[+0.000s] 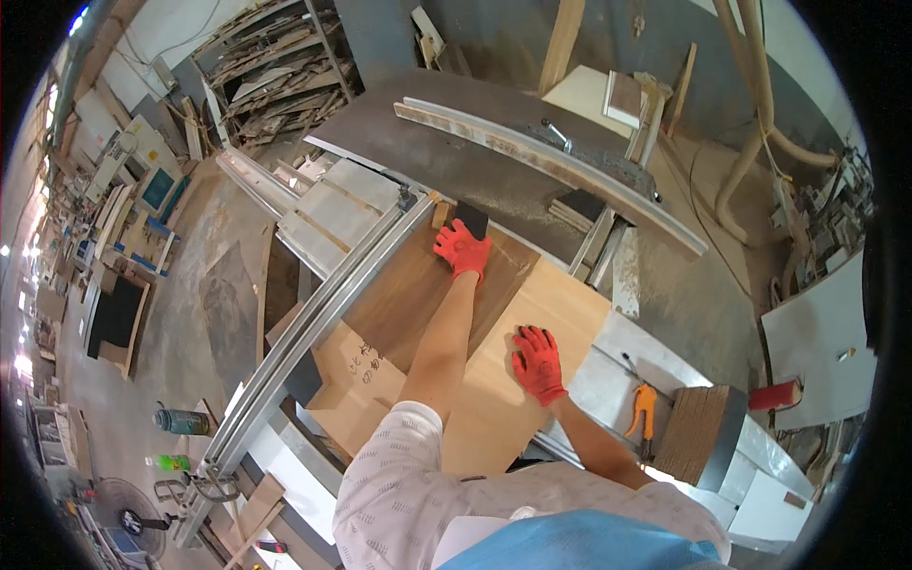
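Observation:
My left hand (pixel 464 251), in a red glove, reaches far forward over a brown wooden board (pixel 394 299). Its fingers are spread and touch the board's far end, against a small dark block (pixel 470 219). A little wooden piece (pixel 441 214) sits just left of that block. Nearer to me, my right hand (pixel 540 365), also red-gloved, lies with fingers apart on a pale wooden panel (pixel 499 408). This panel lies along the brown board's right side. Left of my forearm is a light brown sheet (pixel 356 375) with handwriting on it.
A long metal rail (pixel 323 318) runs along the left of the boards. Beyond them, a metal fence (pixel 551 160) crosses the dark machine table (pixel 380 114). To the right lie an orange air gun (pixel 643 410) and a brown stack (pixel 692 432). A bottle (pixel 180 421) stands left.

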Action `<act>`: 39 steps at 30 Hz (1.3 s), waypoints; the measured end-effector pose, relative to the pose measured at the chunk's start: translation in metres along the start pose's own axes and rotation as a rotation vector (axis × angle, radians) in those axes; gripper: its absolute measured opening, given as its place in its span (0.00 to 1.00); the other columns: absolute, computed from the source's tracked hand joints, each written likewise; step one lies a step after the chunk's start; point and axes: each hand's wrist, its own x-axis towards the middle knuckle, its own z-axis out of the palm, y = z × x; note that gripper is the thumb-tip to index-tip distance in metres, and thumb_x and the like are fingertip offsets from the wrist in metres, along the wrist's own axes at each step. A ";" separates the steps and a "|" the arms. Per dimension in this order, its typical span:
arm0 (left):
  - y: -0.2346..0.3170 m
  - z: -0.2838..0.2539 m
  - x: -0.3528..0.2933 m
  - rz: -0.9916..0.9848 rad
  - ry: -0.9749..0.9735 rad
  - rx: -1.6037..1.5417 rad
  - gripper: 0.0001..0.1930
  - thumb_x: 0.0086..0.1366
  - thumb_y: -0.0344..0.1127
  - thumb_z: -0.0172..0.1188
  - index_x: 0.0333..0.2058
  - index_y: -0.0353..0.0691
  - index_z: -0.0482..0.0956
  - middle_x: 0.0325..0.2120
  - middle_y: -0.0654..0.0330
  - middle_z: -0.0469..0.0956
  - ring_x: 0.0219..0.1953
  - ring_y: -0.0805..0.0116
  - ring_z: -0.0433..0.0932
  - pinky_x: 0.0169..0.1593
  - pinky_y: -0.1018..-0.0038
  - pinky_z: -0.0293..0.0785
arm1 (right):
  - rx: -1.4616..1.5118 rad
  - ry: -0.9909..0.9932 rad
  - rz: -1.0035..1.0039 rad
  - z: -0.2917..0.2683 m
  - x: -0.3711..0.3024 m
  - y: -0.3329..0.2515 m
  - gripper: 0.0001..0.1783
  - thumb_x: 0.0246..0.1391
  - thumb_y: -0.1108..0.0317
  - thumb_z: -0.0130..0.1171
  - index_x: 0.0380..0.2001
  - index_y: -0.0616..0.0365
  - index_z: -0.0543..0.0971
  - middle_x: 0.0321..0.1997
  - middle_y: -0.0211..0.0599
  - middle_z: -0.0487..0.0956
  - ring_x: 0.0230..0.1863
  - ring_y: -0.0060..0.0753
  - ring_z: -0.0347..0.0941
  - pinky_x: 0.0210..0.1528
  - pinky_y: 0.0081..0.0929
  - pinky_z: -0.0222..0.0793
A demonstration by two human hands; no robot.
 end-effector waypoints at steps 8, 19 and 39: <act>-0.018 -0.117 -0.151 0.250 0.195 -0.423 0.38 0.46 0.54 0.77 0.54 0.45 0.76 0.56 0.49 0.74 0.62 0.44 0.70 0.69 0.42 0.58 | -0.006 -0.027 0.013 -0.001 -0.014 0.012 0.21 0.56 0.68 0.63 0.54 0.57 0.81 0.66 0.47 0.78 0.70 0.53 0.69 0.76 0.56 0.57; -0.292 -0.286 -0.260 0.078 0.477 0.068 0.42 0.42 0.41 0.83 0.56 0.36 0.74 0.55 0.46 0.77 0.60 0.40 0.72 0.64 0.49 0.69 | -0.059 -0.029 0.003 0.004 -0.025 0.011 0.21 0.63 0.66 0.58 0.58 0.58 0.79 0.69 0.46 0.76 0.71 0.51 0.68 0.78 0.54 0.54; -0.441 -0.293 -0.197 -0.126 -0.187 -0.108 0.38 0.53 0.24 0.59 0.67 0.41 0.70 0.73 0.37 0.61 0.74 0.39 0.63 0.71 0.56 0.69 | -0.030 -0.004 -0.011 0.004 -0.029 0.008 0.20 0.61 0.66 0.61 0.56 0.58 0.79 0.69 0.44 0.77 0.72 0.51 0.67 0.78 0.54 0.55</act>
